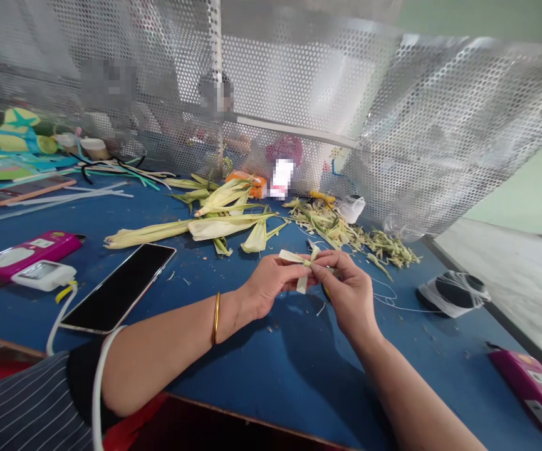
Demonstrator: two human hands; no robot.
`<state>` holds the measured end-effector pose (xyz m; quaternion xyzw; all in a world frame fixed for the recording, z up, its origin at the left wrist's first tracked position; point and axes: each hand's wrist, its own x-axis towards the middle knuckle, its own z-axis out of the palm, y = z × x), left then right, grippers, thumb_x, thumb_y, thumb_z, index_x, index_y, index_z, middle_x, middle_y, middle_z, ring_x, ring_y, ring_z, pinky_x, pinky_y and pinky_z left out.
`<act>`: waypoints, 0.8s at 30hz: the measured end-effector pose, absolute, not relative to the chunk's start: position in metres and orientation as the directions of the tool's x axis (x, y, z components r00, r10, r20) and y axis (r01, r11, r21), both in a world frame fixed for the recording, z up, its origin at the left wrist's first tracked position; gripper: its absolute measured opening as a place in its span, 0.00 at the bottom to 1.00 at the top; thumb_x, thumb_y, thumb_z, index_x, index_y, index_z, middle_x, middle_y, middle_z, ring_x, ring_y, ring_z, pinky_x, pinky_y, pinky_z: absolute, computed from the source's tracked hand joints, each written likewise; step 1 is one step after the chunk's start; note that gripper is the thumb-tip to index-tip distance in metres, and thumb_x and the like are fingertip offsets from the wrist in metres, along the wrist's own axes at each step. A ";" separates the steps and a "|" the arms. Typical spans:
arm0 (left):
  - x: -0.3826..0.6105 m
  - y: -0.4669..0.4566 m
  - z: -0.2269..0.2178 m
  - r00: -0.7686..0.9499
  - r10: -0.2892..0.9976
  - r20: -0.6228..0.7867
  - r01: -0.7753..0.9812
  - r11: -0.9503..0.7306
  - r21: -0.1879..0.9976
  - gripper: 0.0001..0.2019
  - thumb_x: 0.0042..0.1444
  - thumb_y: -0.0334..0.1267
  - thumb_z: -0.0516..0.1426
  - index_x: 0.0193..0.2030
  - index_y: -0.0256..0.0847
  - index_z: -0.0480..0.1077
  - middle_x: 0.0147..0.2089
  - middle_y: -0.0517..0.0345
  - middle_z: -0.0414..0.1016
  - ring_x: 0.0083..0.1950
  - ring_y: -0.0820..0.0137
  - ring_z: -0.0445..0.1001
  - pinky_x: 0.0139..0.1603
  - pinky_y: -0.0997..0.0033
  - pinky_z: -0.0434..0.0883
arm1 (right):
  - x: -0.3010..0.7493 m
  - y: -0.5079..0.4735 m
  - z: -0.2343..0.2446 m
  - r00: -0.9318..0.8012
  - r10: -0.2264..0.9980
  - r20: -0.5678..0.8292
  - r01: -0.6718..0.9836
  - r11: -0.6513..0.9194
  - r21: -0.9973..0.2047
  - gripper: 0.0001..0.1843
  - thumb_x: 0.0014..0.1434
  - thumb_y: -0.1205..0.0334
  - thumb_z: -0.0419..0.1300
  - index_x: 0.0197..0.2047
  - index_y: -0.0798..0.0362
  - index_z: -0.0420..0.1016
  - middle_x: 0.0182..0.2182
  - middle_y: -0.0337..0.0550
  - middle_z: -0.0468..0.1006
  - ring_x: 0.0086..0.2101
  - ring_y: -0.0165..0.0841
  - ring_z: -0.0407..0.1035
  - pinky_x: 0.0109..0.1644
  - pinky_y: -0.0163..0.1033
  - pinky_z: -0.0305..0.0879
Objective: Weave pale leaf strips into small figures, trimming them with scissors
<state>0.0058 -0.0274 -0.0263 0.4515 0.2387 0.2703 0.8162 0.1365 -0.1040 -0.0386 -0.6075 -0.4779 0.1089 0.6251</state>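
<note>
My left hand (271, 285) and my right hand (348, 291) meet above the blue table (261, 363), both pinching a pale folded leaf strip (299, 260). The strip's ends stick out to the left and below my fingers. A gold bangle (215, 318) sits on my left wrist. Behind my hands lies a pile of long pale green leaves (209, 219).
A black phone (120, 285) lies left of my arm, beside a white power bank (42, 275) and a pink case (26, 250). Leaf trimmings (355, 235) lie to the right, near a thread spool (453, 291). A perforated metal screen (299, 94) closes the back. Another pink case (534, 388) lies far right.
</note>
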 end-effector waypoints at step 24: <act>0.009 -0.028 -0.026 0.668 0.715 -0.207 -0.270 0.492 0.828 0.14 0.43 0.42 0.71 0.34 0.34 0.79 0.32 0.50 0.81 0.35 0.66 0.79 0.42 0.67 0.75 | 0.139 -0.107 -0.032 0.433 0.677 0.595 0.616 0.260 -0.744 0.05 0.59 0.63 0.61 0.36 0.48 0.80 0.37 0.44 0.79 0.43 0.40 0.72 0.50 0.47 0.67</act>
